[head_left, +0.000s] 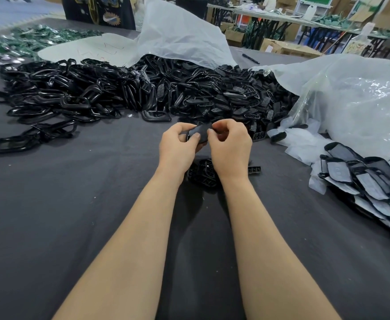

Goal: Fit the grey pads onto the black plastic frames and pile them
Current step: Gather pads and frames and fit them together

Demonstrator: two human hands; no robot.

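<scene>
Held piece: I see one small dark grey pad on a black plastic frame, raised just above the table between both hands. I cannot tell whether the pad is fully seated.
Left hand: my left hand grips the piece from its left side, with the thumb pressed on the top face and the fingers curled underneath.
Right hand: my right hand pinches the right end of the piece with thumb and forefinger, and the other fingers are curled in.
Table: a table covered in dark grey cloth carries everything, and both forearms reach out over it.
Loose frames: a wide heap of glossy black plastic frame loops lies at the far left, well apart from the hands.
Slotted parts: a heap of matt black slotted plastic parts spills from under a translucent white plastic bag, just beyond the hands.
Under the wrists: a small cluster of black plastic parts lies on the cloth, with a single short slotted black piece just to its right.
Finished pile: an overlapping pile of black frames with pale grey pads sits at the right edge, below a crumpled clear plastic bag.
Far edge: a black marker pen lies between the two bags.
</scene>
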